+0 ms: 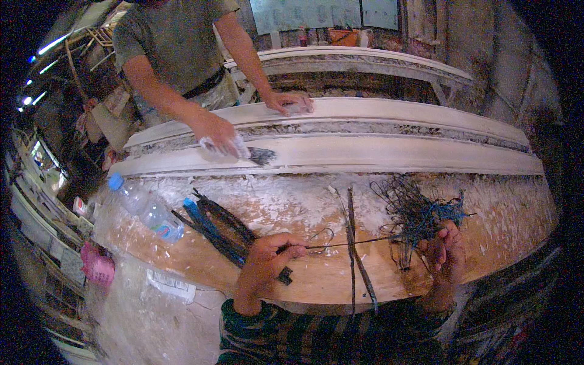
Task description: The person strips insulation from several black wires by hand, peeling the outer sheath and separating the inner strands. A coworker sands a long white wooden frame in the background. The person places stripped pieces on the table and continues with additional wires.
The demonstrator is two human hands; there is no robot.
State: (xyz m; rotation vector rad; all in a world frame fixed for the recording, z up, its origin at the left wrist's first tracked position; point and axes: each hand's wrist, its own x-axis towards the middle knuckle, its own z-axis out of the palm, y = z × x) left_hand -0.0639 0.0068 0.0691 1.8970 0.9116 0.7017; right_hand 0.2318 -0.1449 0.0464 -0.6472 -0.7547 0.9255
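My left hand [271,258] is closed in a pinch on one end of a thin dark cord [350,244]. The cord runs nearly straight to the right, toward a loose tangle of black and blue cords [413,207] on the wooden tabletop [316,277]. At the tangle's near right edge is my right hand [447,252], its fingers curled; what they grip is hidden among the strands. Two thin dark strips [351,225] lie lengthwise beneath the taut cord. Beside my left hand rests a bundle of dark strips [222,225], one with a blue end.
A clear plastic bottle [149,210] with a blue cap lies at the left. Across from me a person in a grey shirt [173,45] holds a dark brush [263,156] against a long white moulding [365,152]. White flakes cover much of the tabletop. Another long white piece [365,56] stands behind.
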